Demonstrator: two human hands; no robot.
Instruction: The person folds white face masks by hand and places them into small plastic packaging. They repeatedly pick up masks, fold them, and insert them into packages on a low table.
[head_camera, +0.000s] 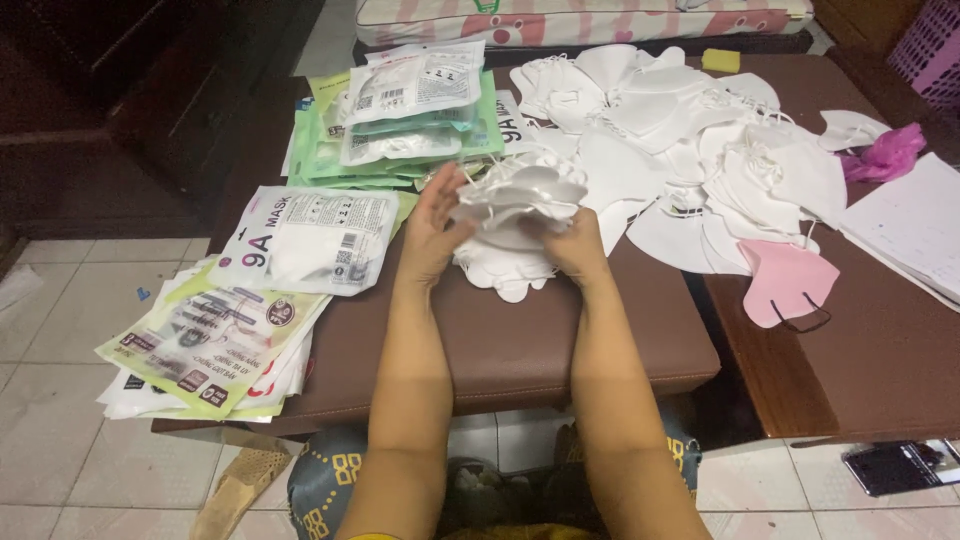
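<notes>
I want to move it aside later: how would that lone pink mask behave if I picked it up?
The pink mask lies flat and thin, so it is probably very light and floppy. Its dark ear loops trail loose and might snag the neighbouring white masks.

At the upper left of the frame lies a heap of sealed mask packets (415, 105) in green and clear wrap; one more packet (310, 240) sits below it, and flat printed wrappers (205, 345) hang off the lower left edge of the brown cushioned bench (520, 340). A spread of loose white masks (700, 130) covers the upper right — a pink mask (787, 280) lies at its lower edge. Far right: a crumpled magenta bag (888, 152), a white paper sheet (915, 225), and a dark phone (900, 465) on the tiled floor.
</notes>
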